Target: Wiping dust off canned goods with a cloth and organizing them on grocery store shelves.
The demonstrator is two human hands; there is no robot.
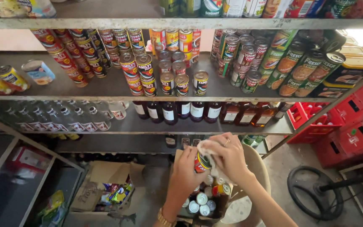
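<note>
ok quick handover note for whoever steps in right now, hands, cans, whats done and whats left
Left hand grips a small red-labelled tin can. Right hand presses a white cloth on its top.
More small tin cans sit upright in the brown cardboard box below the hands.
Done: rows of cans stand on the grey metal shelf above.
Left: the held can and the boxed ones are not on the shelf.

Middle shelf (232, 90) has a bare strip right of the front cans (181, 84); stacked green cans (293, 69) wall off beyond.
</note>
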